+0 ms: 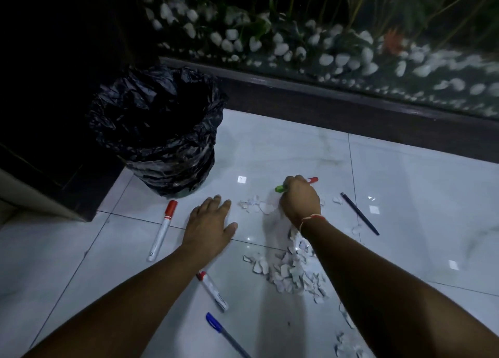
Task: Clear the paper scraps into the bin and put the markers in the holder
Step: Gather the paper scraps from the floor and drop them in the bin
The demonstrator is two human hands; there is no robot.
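My right hand [299,199] is curled round two markers on the tiled floor: a green tip [280,188] sticks out left of the fist and a red cap [313,180] to its right. My left hand [209,224] lies flat on the floor with straight fingers. A pile of torn paper scraps [293,270] sits under my right forearm, with a smaller patch of scraps [255,206] between the hands. A red-capped white marker [162,229] lies left of my left hand. Another white marker [212,290] lies under my left forearm. The bin [159,130] with a black liner stands at the back left.
A blue pen [224,332] lies near the bottom edge and a dark pen [359,213] lies right of my right hand. A dark cabinet [54,155] stands left of the bin. A dark ledge [351,109] with glass and white pebbles behind it bounds the floor.
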